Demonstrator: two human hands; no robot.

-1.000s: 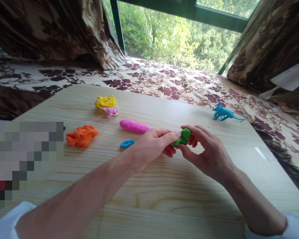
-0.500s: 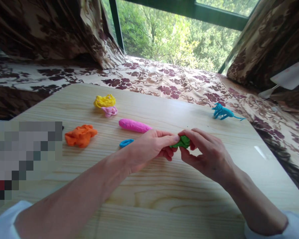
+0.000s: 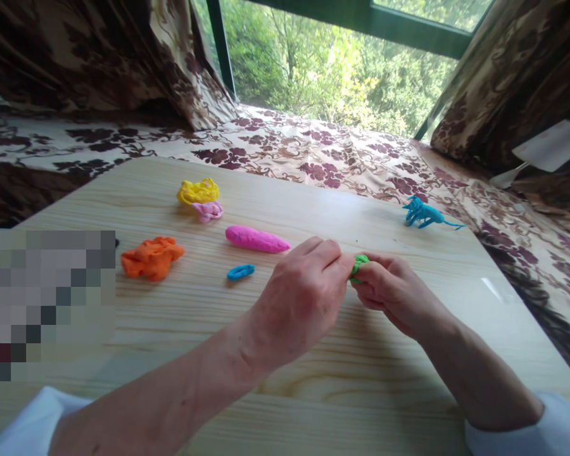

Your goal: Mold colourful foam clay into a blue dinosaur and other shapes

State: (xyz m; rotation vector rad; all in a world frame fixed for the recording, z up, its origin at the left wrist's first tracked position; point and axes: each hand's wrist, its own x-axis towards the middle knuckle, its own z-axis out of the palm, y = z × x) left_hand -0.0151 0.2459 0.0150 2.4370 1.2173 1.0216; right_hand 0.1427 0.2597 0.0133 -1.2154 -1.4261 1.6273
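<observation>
The left hand (image 3: 308, 288) has turned over since the earlier frame, its knuckles now uppermost, and the right hand (image 3: 394, 285) has closed in, its thumb laid across the green clay (image 3: 360, 266). With the left wrist shifted, the tapered end of the pink roll (image 3: 256, 239) and the whole blue ring (image 3: 240, 272) have come into sight.

A white card (image 3: 551, 145) at the far right carries faint reddish marks, too faint to read. Pixelation (image 3: 52, 285) at the left edge hides whatever lies beneath it.

Both hands are narrowed on the green clay, pinching it between them above the table (image 3: 275, 405); the fingers cover most of it, so its full shape cannot be told. The pink roll lies near the left hand, with the blue ring on the near side of the roll. Farther left sits a crumpled orange lump (image 3: 152, 258); beyond it are a yellow coil (image 3: 198, 191) and a pale pink piece (image 3: 208, 211) close against it. A blue four-legged figure (image 3: 425, 213) with a long tail stands near the far right edge.
</observation>
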